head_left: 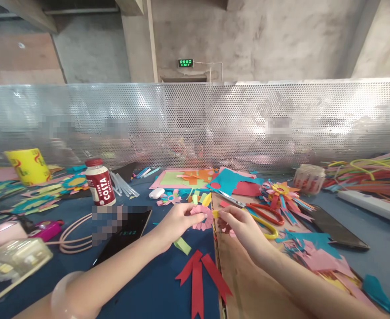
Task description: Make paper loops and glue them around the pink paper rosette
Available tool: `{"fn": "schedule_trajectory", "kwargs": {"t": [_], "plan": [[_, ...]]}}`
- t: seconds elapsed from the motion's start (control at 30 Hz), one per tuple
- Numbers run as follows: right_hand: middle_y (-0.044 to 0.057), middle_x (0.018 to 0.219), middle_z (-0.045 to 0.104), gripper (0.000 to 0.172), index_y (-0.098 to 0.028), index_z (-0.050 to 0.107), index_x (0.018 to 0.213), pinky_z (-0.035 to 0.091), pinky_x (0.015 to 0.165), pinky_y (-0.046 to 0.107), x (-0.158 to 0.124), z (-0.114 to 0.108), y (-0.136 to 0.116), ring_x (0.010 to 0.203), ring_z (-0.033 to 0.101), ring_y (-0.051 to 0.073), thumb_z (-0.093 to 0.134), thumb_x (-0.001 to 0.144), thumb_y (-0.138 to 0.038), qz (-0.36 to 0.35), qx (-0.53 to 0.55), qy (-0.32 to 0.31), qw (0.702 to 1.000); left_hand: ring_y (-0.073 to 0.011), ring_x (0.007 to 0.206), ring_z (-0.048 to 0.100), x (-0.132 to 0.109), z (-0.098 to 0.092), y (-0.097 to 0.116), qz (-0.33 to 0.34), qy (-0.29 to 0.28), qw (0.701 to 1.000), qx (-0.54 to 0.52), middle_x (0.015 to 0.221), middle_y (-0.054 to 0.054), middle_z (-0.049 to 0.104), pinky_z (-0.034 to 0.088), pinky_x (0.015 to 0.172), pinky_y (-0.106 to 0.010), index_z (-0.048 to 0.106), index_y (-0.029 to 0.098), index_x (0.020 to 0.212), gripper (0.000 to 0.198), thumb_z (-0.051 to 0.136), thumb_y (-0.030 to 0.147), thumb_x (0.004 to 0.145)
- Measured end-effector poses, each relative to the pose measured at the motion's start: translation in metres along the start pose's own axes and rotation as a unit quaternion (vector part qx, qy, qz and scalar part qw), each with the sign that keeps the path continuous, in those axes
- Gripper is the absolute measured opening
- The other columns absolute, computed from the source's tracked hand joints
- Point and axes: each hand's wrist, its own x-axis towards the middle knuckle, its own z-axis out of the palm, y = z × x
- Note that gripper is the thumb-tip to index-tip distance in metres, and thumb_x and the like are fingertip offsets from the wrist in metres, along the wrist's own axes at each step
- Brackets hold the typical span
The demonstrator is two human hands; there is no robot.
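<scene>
My left hand (178, 221) pinches a pink paper ring (200, 221) with a ruffled edge. Yellow and green paper pieces stand up at the ring's far side; whether they are all fixed to it I cannot tell. Close by on the right, my right hand (241, 225) grips a small yellow paper strip (216, 214) between thumb and fingers, its tip at the ring's edge. Below the hands lie red paper strips (197, 283) with notched ends, and a folded light green strip (182, 246). Scissors with red handles (271, 212) and a yellow handle (268, 231) lie beyond my right hand.
To the left stand a Costa coffee bottle (101, 184) and a yellow tape roll (28, 167), with a dark phone (123, 237) nearer me. Another phone (337, 228), a layered paper flower (281, 191) and paper scraps (321, 252) lie right. A perforated metal screen (142, 119) edges the table.
</scene>
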Motion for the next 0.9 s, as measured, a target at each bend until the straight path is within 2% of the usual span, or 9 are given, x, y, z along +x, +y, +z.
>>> {"fn": "schedule_trajectory", "kwargs": {"t": [0.1,0.23,0.9], "plan": [[-0.002,0.06,0.054,0.028,-0.017,0.052,0.065,0.036,0.056,0.024,-0.0015,0.0013,-0.0005,0.057,0.047,0.011,0.05,0.076,-0.042,-0.021,-0.002,0.0,1.0,-0.0136,0.064,0.05,0.001,-0.0003,-0.0019,0.005,-0.002,1.0,0.0,0.068,0.0,0.058,0.036,0.061,-0.025,0.066,0.014,0.087,0.023,0.058,0.032,0.074],[-0.002,0.061,0.054,0.028,-0.017,0.053,0.066,0.036,0.056,0.024,-0.0024,0.0014,-0.0003,0.059,0.048,0.012,0.051,0.076,-0.044,-0.015,0.004,0.009,1.0,-0.0145,0.066,0.051,0.0024,-0.0009,-0.0056,0.005,0.002,1.0,0.004,0.073,-0.002,0.061,0.037,0.063,-0.027,0.065,0.013,0.09,0.027,0.058,0.034,0.074],[-0.002,0.061,0.052,0.027,-0.018,0.051,0.062,0.038,0.06,0.024,-0.0034,0.0008,0.0019,0.062,0.049,0.013,0.052,0.078,-0.039,-0.045,0.009,0.055,0.997,-0.0125,0.061,0.048,0.0013,-0.0004,-0.0047,0.008,-0.013,1.0,0.02,0.066,0.001,0.055,0.032,0.055,-0.025,0.06,0.015,0.08,0.02,0.057,0.034,0.076]]}}
